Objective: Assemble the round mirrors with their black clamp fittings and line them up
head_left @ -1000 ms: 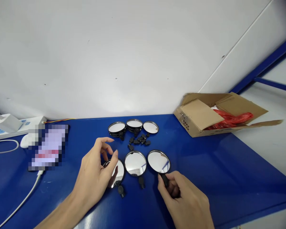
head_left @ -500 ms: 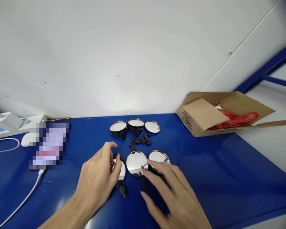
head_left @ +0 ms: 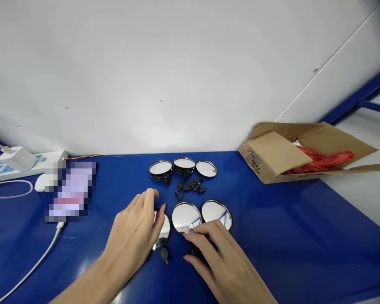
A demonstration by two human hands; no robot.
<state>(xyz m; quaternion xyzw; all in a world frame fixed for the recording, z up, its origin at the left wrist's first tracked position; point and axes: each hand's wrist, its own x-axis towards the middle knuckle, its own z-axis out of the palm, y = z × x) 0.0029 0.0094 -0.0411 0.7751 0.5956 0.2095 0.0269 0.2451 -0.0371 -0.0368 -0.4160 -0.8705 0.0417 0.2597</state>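
Note:
Three round mirrors with thin dark rims lie in a near row: the left mirror (head_left: 165,230), the middle mirror (head_left: 185,215) and the right mirror (head_left: 218,211). My left hand (head_left: 137,226) rests over the left one, hiding part of it, fingers curled but thumb apart from them. Just below that mirror lies a small black plastic piece (head_left: 164,255). At the lower edge of the middle mirror my right hand (head_left: 220,253) has its thumb and fingers apart around another black piece (head_left: 192,249), mostly hidden; contact with it is unclear. Several loose black pieces (head_left: 187,187) lie farther back.
Behind them, by the wall, stand two mirror stacks (head_left: 161,168) and a single mirror (head_left: 206,169). An open cardboard box (head_left: 272,156) with red plastic is at right. A phone (head_left: 71,190), white cable and power strip (head_left: 55,158) sit at left on the blue table (head_left: 281,245).
My right hand has moved in toward the black piece below the middle mirror, its fingers drawing closer together. My left hand stays over the left mirror. The view has shifted slightly.

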